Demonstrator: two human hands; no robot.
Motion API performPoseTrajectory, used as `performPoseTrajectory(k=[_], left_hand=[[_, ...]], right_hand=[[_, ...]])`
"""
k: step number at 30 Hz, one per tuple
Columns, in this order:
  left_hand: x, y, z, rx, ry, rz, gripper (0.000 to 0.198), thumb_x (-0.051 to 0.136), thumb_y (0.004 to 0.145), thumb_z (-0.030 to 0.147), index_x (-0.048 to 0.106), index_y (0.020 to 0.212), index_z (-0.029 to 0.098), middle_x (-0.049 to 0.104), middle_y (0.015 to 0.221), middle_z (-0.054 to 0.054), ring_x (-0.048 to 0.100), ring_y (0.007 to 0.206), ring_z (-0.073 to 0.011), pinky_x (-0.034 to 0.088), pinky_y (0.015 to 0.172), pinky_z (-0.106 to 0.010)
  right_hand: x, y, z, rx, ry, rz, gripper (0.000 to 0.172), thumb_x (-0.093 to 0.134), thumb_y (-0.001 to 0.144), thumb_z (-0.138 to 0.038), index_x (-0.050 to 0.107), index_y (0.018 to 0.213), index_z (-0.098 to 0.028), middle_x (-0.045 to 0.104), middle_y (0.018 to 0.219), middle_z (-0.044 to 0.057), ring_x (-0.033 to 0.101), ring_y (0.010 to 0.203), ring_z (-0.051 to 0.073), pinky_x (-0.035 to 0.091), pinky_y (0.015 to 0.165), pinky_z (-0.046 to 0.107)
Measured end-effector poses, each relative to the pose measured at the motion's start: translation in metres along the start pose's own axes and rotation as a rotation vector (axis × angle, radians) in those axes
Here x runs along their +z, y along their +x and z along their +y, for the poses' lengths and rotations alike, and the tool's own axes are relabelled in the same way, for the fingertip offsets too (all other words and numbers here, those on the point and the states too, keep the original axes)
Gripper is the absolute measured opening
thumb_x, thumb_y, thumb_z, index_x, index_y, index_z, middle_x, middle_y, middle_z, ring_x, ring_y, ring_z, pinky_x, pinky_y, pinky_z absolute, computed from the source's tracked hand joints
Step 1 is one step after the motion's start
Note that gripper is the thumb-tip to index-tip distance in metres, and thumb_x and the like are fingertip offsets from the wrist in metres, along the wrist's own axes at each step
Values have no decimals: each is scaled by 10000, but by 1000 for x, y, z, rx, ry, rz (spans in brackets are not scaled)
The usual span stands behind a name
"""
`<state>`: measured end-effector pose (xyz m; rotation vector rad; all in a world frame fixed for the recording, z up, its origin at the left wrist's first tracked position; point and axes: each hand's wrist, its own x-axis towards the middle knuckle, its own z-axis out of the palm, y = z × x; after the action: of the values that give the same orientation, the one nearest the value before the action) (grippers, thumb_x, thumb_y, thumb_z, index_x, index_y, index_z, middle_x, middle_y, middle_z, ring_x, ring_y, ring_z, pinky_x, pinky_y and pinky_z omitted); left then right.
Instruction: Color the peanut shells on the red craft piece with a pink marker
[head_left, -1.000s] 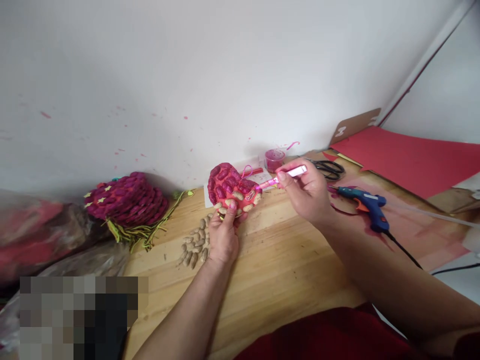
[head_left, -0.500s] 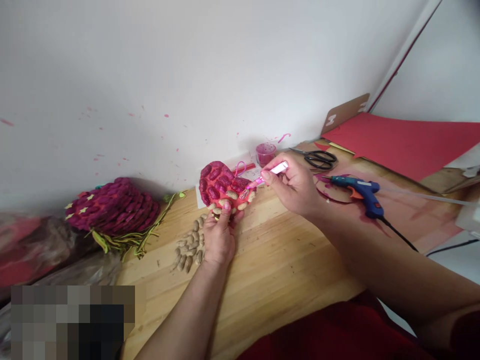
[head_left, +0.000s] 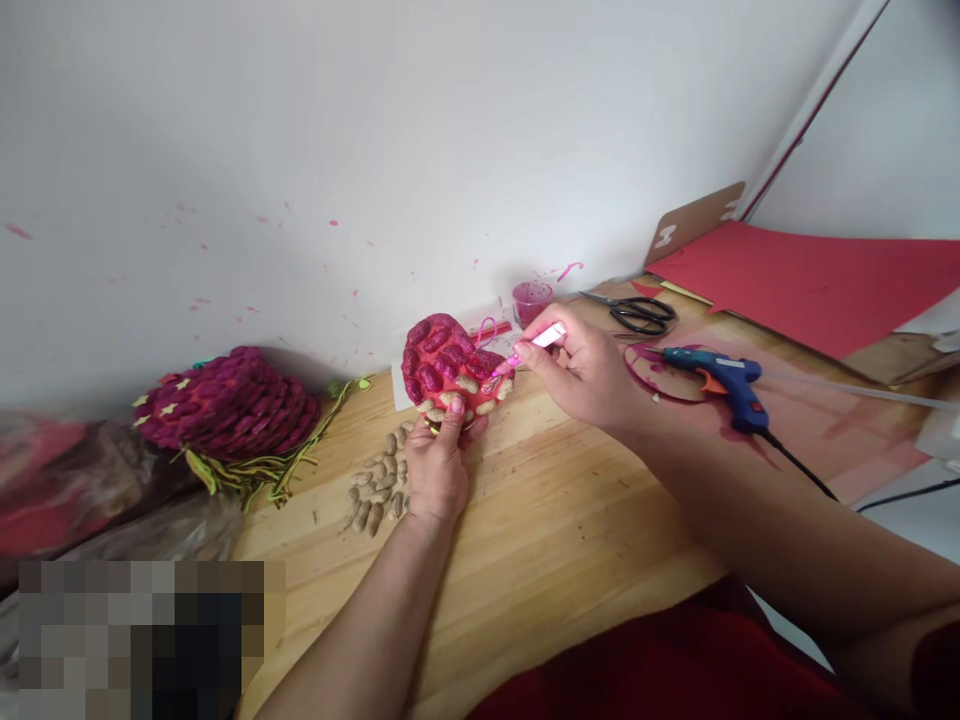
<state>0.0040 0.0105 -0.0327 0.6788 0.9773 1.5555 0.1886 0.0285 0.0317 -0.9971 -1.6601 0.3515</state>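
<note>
My left hand [head_left: 444, 455] grips the lower edge of a red, peanut-covered craft piece [head_left: 442, 345], its thumb lying on the front. Peanuts on the upper part are painted magenta, while several along the lower edge keep their tan shell colour. In my right hand [head_left: 585, 370] is a paintbrush [head_left: 551, 336] with a white handle and pink-stained lower end, pinched between thumb and fingers. The brush tip meets a partly pink peanut at the piece's right side. Loose peanuts [head_left: 375, 490] lie on the wooden table beside my left wrist.
Behind the craft piece stands a small cup of pink paint [head_left: 532, 300]. Black-handled scissors [head_left: 637, 314] and a blue glue gun [head_left: 720, 375] lie to the right, near red sheets [head_left: 810, 280]. At left is a stack of magenta peanut-covered pieces [head_left: 232, 405] with green strings. A pink-spattered wall closes the back.
The craft piece has tilted and shifted slightly in my left hand. My right hand and the brush have moved a little left, with the tip still at the same peanut area.
</note>
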Motion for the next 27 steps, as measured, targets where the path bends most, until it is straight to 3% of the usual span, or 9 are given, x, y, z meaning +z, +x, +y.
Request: performPoseTrajectory(k=[9, 13, 22, 27], left_hand=[[-2, 1, -3, 23, 14, -1, 562, 1002, 561, 488, 721, 933, 173, 759, 932, -22, 735, 870, -187, 608, 826, -335], [-2, 0, -2, 32, 18, -7, 553, 997, 579, 482, 747, 964, 173, 774, 1007, -38, 731, 883, -178, 610, 810, -320], [1, -2, 1, 32, 15, 11, 525, 1001, 561, 480, 737, 889, 166, 732, 836, 1, 701, 761, -146, 611, 771, -303], [2, -2, 0, 28, -9, 28, 537, 1008, 545, 472, 743, 897, 165, 739, 863, -5, 687, 743, -132, 608, 733, -281]], right_hand=[[0, 0, -1, -51, -41, -8, 128, 664, 958, -298, 605, 863, -237, 689, 723, -26, 571, 595, 123, 420, 577, 269], [1, 0, 0, -97, -90, 4, 109, 673, 947, -265, 615, 860, -236, 718, 753, -10, 626, 653, 148, 457, 614, 284], [2, -2, 2, -245, -133, -49, 80, 642, 977, -250, 614, 904, -235, 715, 819, 8, 659, 739, 173, 492, 691, 317], [0, -1, 1, -262, -157, -46, 78, 651, 973, -234, 609, 907, -238, 703, 814, 4, 649, 735, 173, 484, 699, 321]])
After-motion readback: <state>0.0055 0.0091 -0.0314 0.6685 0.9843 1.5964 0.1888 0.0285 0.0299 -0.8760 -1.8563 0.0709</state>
